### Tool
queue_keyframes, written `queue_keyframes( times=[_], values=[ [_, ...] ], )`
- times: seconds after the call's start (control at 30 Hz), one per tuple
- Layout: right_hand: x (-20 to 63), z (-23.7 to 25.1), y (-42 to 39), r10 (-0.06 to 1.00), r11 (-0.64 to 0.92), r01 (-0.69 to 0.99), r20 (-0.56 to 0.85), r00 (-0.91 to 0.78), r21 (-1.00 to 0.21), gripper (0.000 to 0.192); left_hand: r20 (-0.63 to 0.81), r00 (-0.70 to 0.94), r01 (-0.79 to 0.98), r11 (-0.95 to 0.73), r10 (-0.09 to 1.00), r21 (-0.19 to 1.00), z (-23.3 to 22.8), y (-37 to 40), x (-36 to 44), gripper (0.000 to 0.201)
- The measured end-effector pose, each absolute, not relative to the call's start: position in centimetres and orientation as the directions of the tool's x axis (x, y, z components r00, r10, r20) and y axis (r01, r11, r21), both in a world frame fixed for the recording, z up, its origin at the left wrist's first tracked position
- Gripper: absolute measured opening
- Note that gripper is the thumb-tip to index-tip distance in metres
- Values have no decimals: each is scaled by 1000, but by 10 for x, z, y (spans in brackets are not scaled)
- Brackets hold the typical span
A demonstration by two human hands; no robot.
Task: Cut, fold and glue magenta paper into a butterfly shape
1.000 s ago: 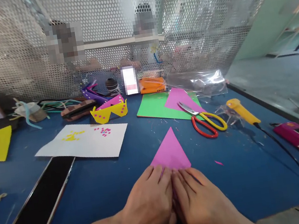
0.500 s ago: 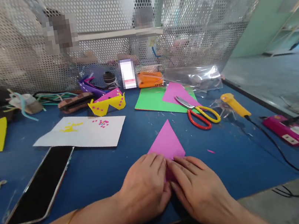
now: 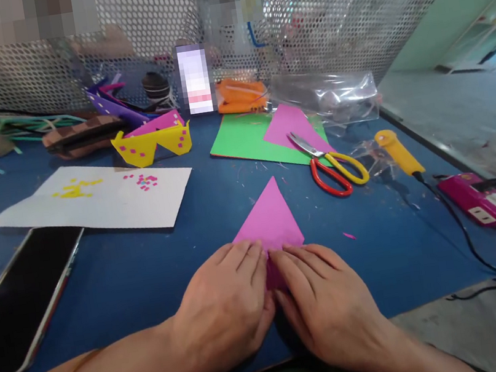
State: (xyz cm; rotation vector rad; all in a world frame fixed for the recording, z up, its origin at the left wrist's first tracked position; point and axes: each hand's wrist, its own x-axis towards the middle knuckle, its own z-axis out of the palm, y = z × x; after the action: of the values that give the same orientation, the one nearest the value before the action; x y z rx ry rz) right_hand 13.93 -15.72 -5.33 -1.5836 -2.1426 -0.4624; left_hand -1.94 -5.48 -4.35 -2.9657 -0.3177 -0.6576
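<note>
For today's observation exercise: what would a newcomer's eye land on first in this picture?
First, the pink paper triangle at the near middle of the blue table, pressed flat under the left hand and right hand. Next, the red-and-yellow scissors beyond it to the right, lying partly on a green sheet.

Both hands lay flat, palms down — left hand (image 3: pixel 222 311) and right hand (image 3: pixel 329 307) side by side, fingertips nearly touching.
</note>
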Motion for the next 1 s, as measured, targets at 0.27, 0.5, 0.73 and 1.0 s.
queue_keyframes(
  times=[0.27, 0.5, 0.73, 1.0],
  values=[
    [140, -55, -157, 800, 292, 956, 556, -226, -31, 33, 433, 880, 245, -968, 196, -61, -45, -58, -20, 39],
    [137, -60, -153, 766, 268, 963, 602, -224, 17, 30, 462, 870, 241, -965, 170, -99, -49, -57, -21, 41],
    [140, -59, -156, 753, 297, 955, 617, -230, -7, 35, 455, 888, 198, -951, 70, -239, -54, -57, -22, 39],
    [151, -64, -160, 759, 260, 964, 606, -238, 53, 34, 374, 925, 181, -940, 63, -289, -52, -58, -22, 38]
  ],
)
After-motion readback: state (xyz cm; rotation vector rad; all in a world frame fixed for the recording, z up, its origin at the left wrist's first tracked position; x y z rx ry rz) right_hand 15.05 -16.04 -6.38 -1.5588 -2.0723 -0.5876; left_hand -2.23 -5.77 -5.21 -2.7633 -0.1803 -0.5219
